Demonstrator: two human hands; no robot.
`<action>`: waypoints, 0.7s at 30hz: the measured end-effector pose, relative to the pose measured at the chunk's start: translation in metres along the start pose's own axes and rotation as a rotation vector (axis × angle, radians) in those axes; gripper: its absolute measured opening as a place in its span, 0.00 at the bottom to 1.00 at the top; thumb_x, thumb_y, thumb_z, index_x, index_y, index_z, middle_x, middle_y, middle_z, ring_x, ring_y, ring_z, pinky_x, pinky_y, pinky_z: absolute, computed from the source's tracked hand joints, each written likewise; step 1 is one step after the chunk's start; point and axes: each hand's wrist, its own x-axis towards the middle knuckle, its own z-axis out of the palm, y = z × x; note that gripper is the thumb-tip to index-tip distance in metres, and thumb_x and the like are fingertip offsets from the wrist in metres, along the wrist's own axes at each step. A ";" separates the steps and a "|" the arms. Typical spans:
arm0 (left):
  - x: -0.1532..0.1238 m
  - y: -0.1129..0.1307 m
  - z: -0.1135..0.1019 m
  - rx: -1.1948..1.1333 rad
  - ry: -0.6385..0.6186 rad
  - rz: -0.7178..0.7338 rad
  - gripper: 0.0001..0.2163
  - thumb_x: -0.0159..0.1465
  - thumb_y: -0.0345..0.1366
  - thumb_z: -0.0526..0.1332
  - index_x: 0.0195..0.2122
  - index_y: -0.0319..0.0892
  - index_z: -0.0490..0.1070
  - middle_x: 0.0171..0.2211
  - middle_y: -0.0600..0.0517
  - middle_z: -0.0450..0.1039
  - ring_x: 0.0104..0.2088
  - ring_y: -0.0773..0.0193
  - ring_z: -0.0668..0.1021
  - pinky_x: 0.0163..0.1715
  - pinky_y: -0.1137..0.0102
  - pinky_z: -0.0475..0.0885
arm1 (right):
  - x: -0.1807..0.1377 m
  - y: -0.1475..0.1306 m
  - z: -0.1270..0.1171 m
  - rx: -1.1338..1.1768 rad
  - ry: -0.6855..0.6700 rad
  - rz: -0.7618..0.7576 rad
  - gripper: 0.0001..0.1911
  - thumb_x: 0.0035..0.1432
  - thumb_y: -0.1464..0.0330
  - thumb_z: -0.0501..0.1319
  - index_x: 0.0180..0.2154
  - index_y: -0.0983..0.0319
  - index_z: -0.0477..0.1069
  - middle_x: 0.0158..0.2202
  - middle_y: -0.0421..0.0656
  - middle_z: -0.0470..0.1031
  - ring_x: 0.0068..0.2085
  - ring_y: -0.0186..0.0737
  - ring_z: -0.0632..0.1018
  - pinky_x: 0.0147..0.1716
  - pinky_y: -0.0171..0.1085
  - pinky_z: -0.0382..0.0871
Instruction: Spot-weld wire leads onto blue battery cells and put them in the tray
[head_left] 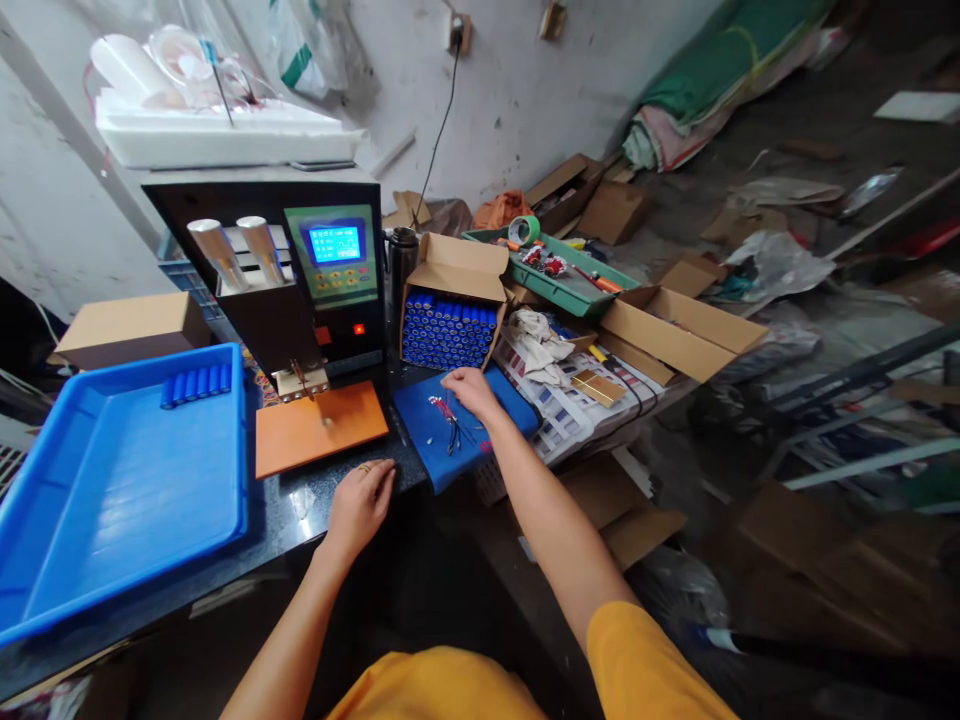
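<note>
My left hand (360, 503) rests on the dark table edge with its fingers curled loosely, holding nothing I can see; a ring shows on one finger. My right hand (469, 389) reaches onto a blue cloth (450, 445), fingers bent down beside a bunch of red and black wires (447, 417). I cannot make out whether those fingers hold anything. Just behind that hand stands an open cardboard box (450, 300) packed with blue cylindrical cells. A spot welder (300, 270) with a lit blue screen stands over an orange plate (319, 427).
A large blue tray (112, 490) at the left holds a short row of blue cells (196, 383). A brown box (131, 328) sits behind it. To the right lie a white rag (541, 340), open cartons (675, 325), a green tray (562, 270) and floor clutter.
</note>
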 end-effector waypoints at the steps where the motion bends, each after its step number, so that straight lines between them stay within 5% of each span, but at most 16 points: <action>1: 0.000 0.000 0.000 -0.009 0.006 -0.001 0.10 0.67 0.36 0.55 0.43 0.42 0.75 0.38 0.47 0.79 0.38 0.60 0.81 0.41 0.66 0.76 | 0.000 -0.002 -0.003 0.128 0.020 0.026 0.06 0.44 0.68 0.61 0.21 0.63 0.69 0.15 0.34 0.63 0.20 0.30 0.64 0.21 0.30 0.56; 5: 0.003 0.003 -0.004 -0.125 0.101 -0.006 0.08 0.66 0.35 0.57 0.43 0.42 0.75 0.37 0.48 0.79 0.37 0.62 0.81 0.39 0.68 0.76 | -0.008 -0.013 -0.010 0.523 0.061 0.047 0.09 0.41 0.64 0.63 0.23 0.62 0.66 0.15 0.32 0.58 0.17 0.26 0.58 0.16 0.28 0.47; 11: 0.021 0.032 -0.030 -0.189 0.336 0.022 0.08 0.64 0.32 0.60 0.44 0.43 0.74 0.36 0.49 0.76 0.37 0.63 0.78 0.39 0.67 0.74 | -0.030 -0.029 0.009 0.693 0.033 -0.033 0.10 0.42 0.64 0.65 0.24 0.62 0.66 0.16 0.32 0.58 0.18 0.25 0.57 0.15 0.27 0.46; 15: 0.042 0.045 -0.036 0.054 0.296 0.113 0.08 0.63 0.35 0.61 0.43 0.44 0.75 0.35 0.48 0.76 0.36 0.60 0.76 0.39 0.64 0.70 | -0.046 -0.042 0.036 0.725 -0.025 -0.015 0.11 0.43 0.64 0.65 0.23 0.62 0.65 0.16 0.32 0.58 0.17 0.25 0.57 0.15 0.27 0.46; 21: 0.054 0.034 -0.031 0.287 0.248 0.001 0.09 0.65 0.38 0.59 0.41 0.42 0.75 0.32 0.47 0.77 0.34 0.58 0.75 0.35 0.64 0.64 | -0.064 -0.055 0.071 0.838 -0.100 0.066 0.12 0.42 0.65 0.67 0.24 0.62 0.65 0.17 0.32 0.59 0.18 0.24 0.59 0.14 0.27 0.46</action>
